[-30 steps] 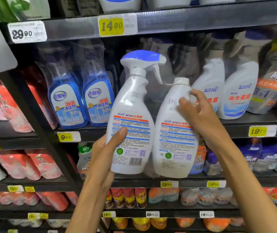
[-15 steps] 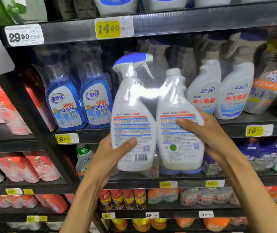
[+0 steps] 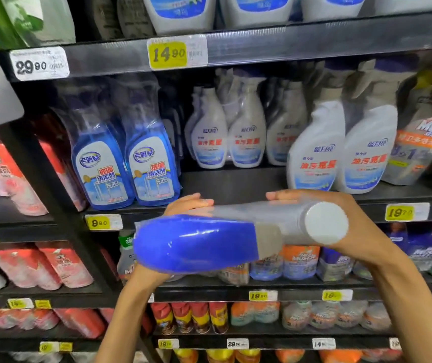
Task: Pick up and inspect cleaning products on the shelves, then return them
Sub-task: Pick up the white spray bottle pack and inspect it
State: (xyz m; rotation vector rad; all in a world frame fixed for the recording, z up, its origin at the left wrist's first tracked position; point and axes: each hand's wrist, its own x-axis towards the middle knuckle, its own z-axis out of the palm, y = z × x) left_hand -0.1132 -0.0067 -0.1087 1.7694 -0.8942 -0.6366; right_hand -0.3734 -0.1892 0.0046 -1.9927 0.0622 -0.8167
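Before the shelves, at six o'clock, both hands hold a shrink-wrapped twin pack of spray bottles (image 3: 236, 239) tipped top-first toward the viewer; the left hand (image 3: 183, 205) curls around its far left side, the right hand (image 3: 351, 218) clasps the white-capped bottle, while matching spray bottles (image 3: 340, 150) stand at one o'clock

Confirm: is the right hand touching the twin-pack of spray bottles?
Touching. The head view shows the right hand wrapped around the twin-pack, fingers over its top.
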